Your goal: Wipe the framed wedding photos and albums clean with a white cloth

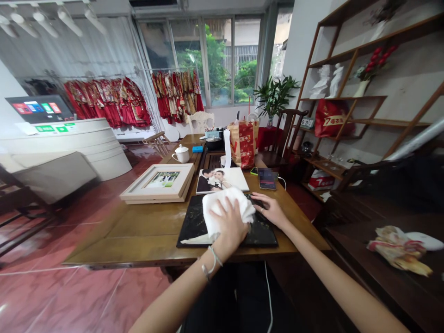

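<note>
My left hand presses down on a folded white cloth, fingers spread across its top. The cloth lies on a flat black board with gold-coloured flecks, near the table's front edge. My right hand rests at the board's right side, fingers stretched toward the cloth; whether the fingertips touch the cloth I cannot tell. Just beyond the board is a wedding photo print. To its left lie stacked pale wooden picture frames, the top one holding a small photo.
A phone with a white cable lies at the right edge of the wooden table. Farther back stand a red paper bag, a white lidded cup and a dark bowl. A crumpled wrapper lies on the right.
</note>
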Tool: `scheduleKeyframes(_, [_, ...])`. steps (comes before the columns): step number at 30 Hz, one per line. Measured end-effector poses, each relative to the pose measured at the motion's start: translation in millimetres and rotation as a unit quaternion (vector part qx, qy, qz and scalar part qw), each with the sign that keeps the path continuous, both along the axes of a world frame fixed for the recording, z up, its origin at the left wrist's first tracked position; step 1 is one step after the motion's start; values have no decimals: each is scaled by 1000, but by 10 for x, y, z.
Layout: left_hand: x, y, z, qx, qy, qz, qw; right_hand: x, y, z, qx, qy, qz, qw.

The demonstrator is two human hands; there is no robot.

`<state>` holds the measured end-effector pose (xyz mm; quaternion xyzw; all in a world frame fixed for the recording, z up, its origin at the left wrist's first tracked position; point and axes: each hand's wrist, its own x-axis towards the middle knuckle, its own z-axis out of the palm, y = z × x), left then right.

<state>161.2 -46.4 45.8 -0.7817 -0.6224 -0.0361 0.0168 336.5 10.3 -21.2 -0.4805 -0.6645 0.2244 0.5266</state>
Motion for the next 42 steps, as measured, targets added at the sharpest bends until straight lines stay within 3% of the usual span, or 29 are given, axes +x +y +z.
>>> scheduleKeyframes(5, [0,205,-96,41,7,30,999,-4,-236,-1,-20,29,17,999])
scheduleKeyframes(11, [-43,177,-92,42,16,23,999,-60,-321,-50,-20,22,22,999])
scheduleKeyframes(17, [-531,-81,-43,21,16,-48,999,-19,-195,-79,-26,13,17,999])
scheduleKeyframes(21, [-886,-190,-62,30,29,9,999,-54,-139,-79,-33,2,-2,999])
scheduleKeyframes(24, [-979,-201,-86,40,38,35,998,-103,-83,-64,-29,-13,-7,999])
scheduleKeyframes(32, [-895,-155,-83,24,34,26,999,-94,-82,-13,-18,-60,16,998])
scheduleKeyframes(38, [-533,-201,-32,-9,14,-53,998,-46,-63,-43,-16,-66,8,998])
scheduleKeyframes(42, [-400,-59,20,-10,3,-78,997,-15,-32,-72,-21,-66,3,998])
